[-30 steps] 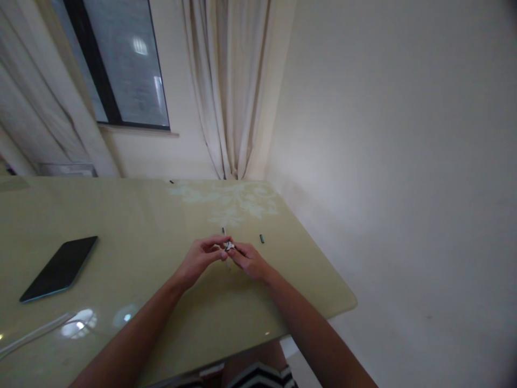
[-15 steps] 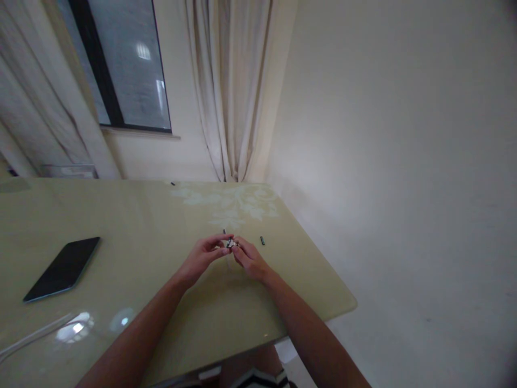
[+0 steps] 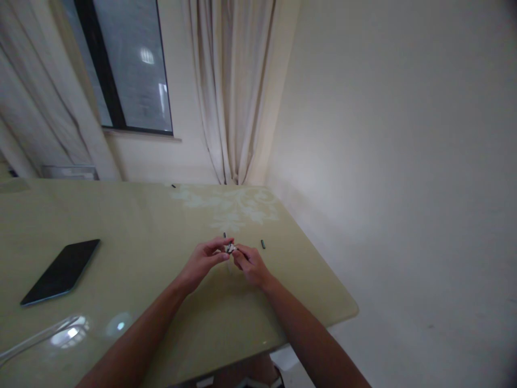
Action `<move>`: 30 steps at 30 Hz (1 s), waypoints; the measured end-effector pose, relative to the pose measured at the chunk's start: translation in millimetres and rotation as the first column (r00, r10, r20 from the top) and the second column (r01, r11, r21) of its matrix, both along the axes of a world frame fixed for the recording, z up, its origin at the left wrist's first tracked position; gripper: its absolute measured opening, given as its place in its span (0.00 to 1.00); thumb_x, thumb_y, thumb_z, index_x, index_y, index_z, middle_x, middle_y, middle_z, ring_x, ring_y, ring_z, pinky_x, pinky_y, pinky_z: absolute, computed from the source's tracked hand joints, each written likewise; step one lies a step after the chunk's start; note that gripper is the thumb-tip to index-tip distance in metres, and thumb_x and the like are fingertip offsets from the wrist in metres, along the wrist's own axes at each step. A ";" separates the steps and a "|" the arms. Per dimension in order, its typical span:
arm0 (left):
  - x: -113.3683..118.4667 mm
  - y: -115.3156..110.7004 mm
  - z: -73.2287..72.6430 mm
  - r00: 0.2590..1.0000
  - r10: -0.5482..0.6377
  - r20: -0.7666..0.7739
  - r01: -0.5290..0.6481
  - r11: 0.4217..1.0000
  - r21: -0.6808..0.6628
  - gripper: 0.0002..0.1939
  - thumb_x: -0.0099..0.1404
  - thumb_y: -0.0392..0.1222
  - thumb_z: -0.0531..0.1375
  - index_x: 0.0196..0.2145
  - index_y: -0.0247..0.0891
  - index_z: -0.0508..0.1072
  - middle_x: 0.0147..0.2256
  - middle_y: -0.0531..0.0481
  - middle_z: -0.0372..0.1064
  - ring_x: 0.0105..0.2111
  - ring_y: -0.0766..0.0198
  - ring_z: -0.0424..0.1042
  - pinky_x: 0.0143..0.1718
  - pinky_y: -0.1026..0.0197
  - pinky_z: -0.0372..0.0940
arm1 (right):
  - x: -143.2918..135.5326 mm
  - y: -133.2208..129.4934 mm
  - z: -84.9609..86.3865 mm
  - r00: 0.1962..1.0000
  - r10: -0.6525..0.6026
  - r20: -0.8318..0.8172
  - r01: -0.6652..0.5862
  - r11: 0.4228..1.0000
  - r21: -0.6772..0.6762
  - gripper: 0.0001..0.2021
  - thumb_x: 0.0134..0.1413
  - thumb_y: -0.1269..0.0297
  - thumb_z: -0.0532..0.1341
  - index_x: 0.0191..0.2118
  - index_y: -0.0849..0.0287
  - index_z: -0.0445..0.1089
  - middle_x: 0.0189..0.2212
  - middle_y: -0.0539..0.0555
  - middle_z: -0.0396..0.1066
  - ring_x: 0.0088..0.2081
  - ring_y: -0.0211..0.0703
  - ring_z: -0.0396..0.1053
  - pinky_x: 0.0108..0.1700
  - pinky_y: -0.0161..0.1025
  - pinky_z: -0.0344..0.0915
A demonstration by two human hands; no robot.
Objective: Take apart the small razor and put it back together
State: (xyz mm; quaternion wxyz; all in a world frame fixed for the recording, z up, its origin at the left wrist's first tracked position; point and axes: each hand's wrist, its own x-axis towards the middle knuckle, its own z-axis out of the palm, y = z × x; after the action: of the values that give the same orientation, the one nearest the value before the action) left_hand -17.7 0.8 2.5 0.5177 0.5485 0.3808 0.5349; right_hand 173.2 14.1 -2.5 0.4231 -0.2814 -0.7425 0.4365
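White and dark, a small hard-looking object [image 3: 230,248] sits between the fingertips of both hands, just above the table near its right end. The left hand [image 3: 202,261] has it in a narrow pinch, forefinger above and thumb below; the right hand [image 3: 251,264] closes thumb and bent fingers on its other side, though its exact grip is too small to make out. It looks light and stiff, perhaps slippery if its surface is smooth, and any thin parts may be fragile, so its sides seem the best place to take hold. Just behind the fingers shows a slim white stick with a dark tip [image 3: 225,235], partly hidden. A short dark bar [image 3: 263,244] lies beyond the right hand, toward the slanting right edge of the glossy yellow-green table [image 3: 315,291], whose rounded near right corner leaves less room on that side. More room runs leftward to a flat black tablet [image 3: 62,272] and, by the near left corner, a white cable [image 3: 36,339]. Another tiny black piece [image 3: 173,186] rests at the far edge.
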 end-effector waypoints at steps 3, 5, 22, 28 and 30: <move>1.9 -0.6 2.0 0.999 0.021 -0.031 -0.021 1.000 0.017 0.22 0.54 0.46 0.74 0.48 0.44 0.84 0.37 0.49 0.75 0.38 0.60 0.71 0.44 0.58 0.66 | -0.5 0.5 1.4 0.999 -0.035 0.019 0.034 0.999 0.021 0.23 0.70 0.44 0.53 0.29 0.57 0.62 0.22 0.46 0.57 0.24 0.36 0.53 0.29 0.36 0.52; 2.3 -0.5 2.8 0.998 0.038 -0.049 -0.037 0.999 0.028 0.23 0.55 0.47 0.73 0.49 0.44 0.83 0.35 0.50 0.73 0.36 0.61 0.71 0.43 0.59 0.66 | -1.2 1.7 2.2 0.998 -0.054 0.019 0.053 0.998 0.014 0.23 0.70 0.44 0.53 0.30 0.57 0.63 0.22 0.46 0.57 0.25 0.36 0.53 0.30 0.36 0.52; -13.4 2.3 -2.3 0.975 -0.223 0.012 0.223 0.975 0.010 0.27 0.60 0.48 0.71 0.57 0.43 0.78 0.37 0.49 0.76 0.40 0.59 0.72 0.52 0.53 0.64 | 1.9 -0.5 5.1 0.960 0.228 -0.160 -0.255 0.951 -0.175 0.23 0.66 0.44 0.56 0.35 0.61 0.71 0.22 0.46 0.52 0.23 0.35 0.47 0.26 0.36 0.45; -16.9 1.4 -0.4 0.964 -0.264 0.030 0.263 0.964 0.025 0.27 0.59 0.47 0.72 0.55 0.40 0.79 0.36 0.48 0.77 0.38 0.58 0.74 0.52 0.51 0.64 | 2.1 -4.9 12.4 0.944 0.276 -0.181 -0.311 0.926 -0.214 0.24 0.65 0.42 0.58 0.33 0.61 0.71 0.19 0.44 0.51 0.21 0.34 0.46 0.25 0.36 0.43; -16.2 1.3 -1.2 0.962 -0.268 0.048 0.267 0.964 0.012 0.27 0.58 0.47 0.73 0.55 0.39 0.79 0.36 0.48 0.77 0.38 0.58 0.74 0.52 0.51 0.65 | 2.3 -5.5 13.0 0.944 0.278 -0.178 -0.314 0.923 -0.221 0.24 0.64 0.42 0.58 0.32 0.61 0.70 0.19 0.43 0.51 0.21 0.33 0.46 0.25 0.36 0.43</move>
State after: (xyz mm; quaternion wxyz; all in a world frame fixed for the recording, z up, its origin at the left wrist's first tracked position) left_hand -33.9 2.1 1.3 0.5929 0.5830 0.2890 0.4744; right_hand 175.5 8.6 10.6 0.3660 -0.1840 -0.6842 0.6034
